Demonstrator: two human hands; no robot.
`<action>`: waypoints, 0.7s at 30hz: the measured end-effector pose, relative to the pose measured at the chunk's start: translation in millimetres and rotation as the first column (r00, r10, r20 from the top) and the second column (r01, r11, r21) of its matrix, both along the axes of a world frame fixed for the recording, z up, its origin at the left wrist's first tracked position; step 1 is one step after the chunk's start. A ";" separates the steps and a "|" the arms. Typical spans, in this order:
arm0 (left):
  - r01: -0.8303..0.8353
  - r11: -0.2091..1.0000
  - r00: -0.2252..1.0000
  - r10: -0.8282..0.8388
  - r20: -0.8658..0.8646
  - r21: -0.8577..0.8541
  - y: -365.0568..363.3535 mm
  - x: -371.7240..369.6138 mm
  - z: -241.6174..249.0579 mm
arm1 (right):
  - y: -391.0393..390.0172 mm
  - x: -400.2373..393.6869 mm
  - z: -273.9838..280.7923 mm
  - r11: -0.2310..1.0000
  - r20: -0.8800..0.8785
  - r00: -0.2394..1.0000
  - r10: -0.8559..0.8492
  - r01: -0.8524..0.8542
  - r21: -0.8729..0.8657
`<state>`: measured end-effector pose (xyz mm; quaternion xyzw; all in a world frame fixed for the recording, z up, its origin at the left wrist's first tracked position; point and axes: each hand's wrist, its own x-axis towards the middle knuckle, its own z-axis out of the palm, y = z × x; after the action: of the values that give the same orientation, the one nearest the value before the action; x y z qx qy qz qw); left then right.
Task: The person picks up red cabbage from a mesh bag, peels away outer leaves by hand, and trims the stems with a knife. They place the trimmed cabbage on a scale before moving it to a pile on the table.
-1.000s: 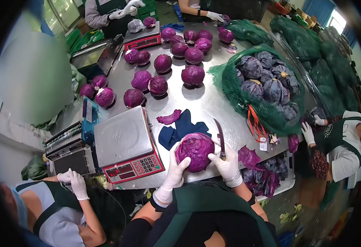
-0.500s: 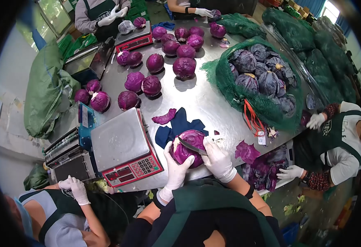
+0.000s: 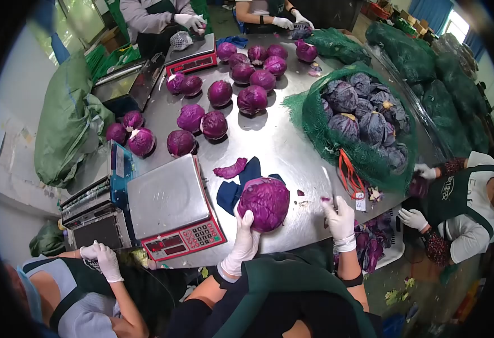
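Note:
My gloved left hand [image 3: 245,239] grips a red cabbage [image 3: 264,204] from its lower left side, thumb against the leaves. The cabbage is held over the table's near edge, its smooth purple side up. To the right, apart from the cabbage, my gloved right hand [image 3: 341,221] has its fingers curled closed. The knife seen in it earlier hardly shows now; its blade cannot be made out. A small purple scrap [image 3: 326,199] is at the right fingertips. Behind the cabbage are a dark blue cloth [image 3: 228,195] and a torn purple leaf [image 3: 230,168].
A red-framed scale [image 3: 168,194] stands left of my hands. Several red cabbages [image 3: 252,100] are spread across the metal table [image 3: 281,135]. A green net bag [image 3: 314,121] of dark cabbages stands at right, above a crate of trimmed leaves [image 3: 371,245]. Co-workers stand around the table.
My right hand has moved right, away from the cabbage, and the knife no longer shows against it. The cabbage has turned in my left hand, with its pale cut end out of sight.

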<state>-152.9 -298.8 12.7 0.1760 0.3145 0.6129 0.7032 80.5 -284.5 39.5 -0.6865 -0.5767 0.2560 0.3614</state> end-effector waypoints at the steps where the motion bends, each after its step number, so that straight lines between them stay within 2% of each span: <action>1: -0.082 0.995 0.979 0.090 -0.184 0.053 -0.9 1.0 -0.6 | -4.7 3.0 -4.6 0.998 0.093 0.995 -0.039 0.034 0.058; 2: -0.122 0.988 0.933 0.148 -0.329 0.099 1.4 0.8 -2.3 | -8.7 1.0 -10.3 0.999 -0.043 0.999 0.027 -0.025 0.043; 3: -0.166 0.968 0.826 0.241 -0.509 0.190 4.0 0.7 -4.7 | -11.2 -6.4 -10.2 0.997 -0.175 0.981 0.079 -0.074 0.038; 5: -0.166 0.970 0.850 0.232 -0.473 0.177 6.1 12.3 21.0 | -17.0 -46.7 38.3 0.987 -0.119 0.982 0.149 -0.155 -0.048; 6: -0.142 0.971 0.828 0.223 -0.515 0.192 8.0 14.0 16.2 | -15.3 -62.0 43.5 0.982 -0.110 0.977 0.183 -0.177 0.061; 7: -0.140 0.966 0.791 0.241 -0.562 0.217 8.1 13.4 11.7 | -12.6 -69.3 45.8 0.959 -0.098 0.965 0.243 -0.224 0.174; 8: -0.128 0.961 0.749 0.257 -0.610 0.247 9.4 13.4 9.6 | -11.6 -67.5 42.1 0.962 -0.103 0.969 0.226 -0.205 0.181; 10: -0.120 0.958 0.760 0.256 -0.597 0.258 11.9 9.5 5.2 | -5.1 -73.6 22.0 0.979 -0.179 0.968 0.177 -0.156 0.128; 11: -0.119 0.962 0.746 0.251 -0.617 0.247 12.9 5.6 -0.9 | -1.9 -73.0 12.7 0.957 -0.151 0.968 0.201 -0.160 0.244; 12: -0.109 0.974 0.794 0.205 -0.573 0.197 13.1 1.2 -13.1 | -1.9 -72.8 15.8 0.984 -0.368 0.914 0.171 -0.140 0.109; 13: -0.076 0.990 0.897 0.119 -0.425 0.118 11.8 3.7 -4.9 | -3.7 -71.4 18.5 0.989 -0.556 0.825 0.100 -0.145 -0.037; 15: 0.009 1.000 0.980 -0.012 -0.201 -0.013 6.5 12.9 13.8 | -7.2 -67.0 9.1 0.990 -0.728 0.676 0.112 -0.142 0.021; 16: 0.098 0.992 0.991 -0.104 -0.081 -0.082 5.8 11.0 2.1 | -11.8 -65.0 16.0 0.988 -0.798 0.603 0.014 -0.132 -0.082; 17: 0.190 0.972 0.981 -0.185 0.052 -0.136 4.8 10.4 -9.6 | -14.8 -62.2 13.6 0.989 -0.813 0.581 0.047 -0.141 -0.044; 18: 0.266 0.954 0.963 -0.256 0.085 -0.136 4.5 12.8 -7.5 | -17.1 -58.7 9.6 0.989 -0.813 0.580 0.052 -0.140 -0.036; 19: 0.254 0.958 0.966 -0.244 0.088 -0.135 4.4 15.4 -3.4 | -18.9 -55.2 6.5 0.990 -0.813 0.579 0.062 -0.142 -0.025; 21: 0.412 0.903 0.871 -0.351 0.344 -0.123 5.2 17.9 7.5 | -26.5 -46.8 6.3 0.983 -0.880 0.451 -0.150 -0.024 -0.180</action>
<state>-135.0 -293.7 20.2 0.0664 0.2152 0.4479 0.8653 33.7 -311.0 45.8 -0.4996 -0.2532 0.6102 0.5603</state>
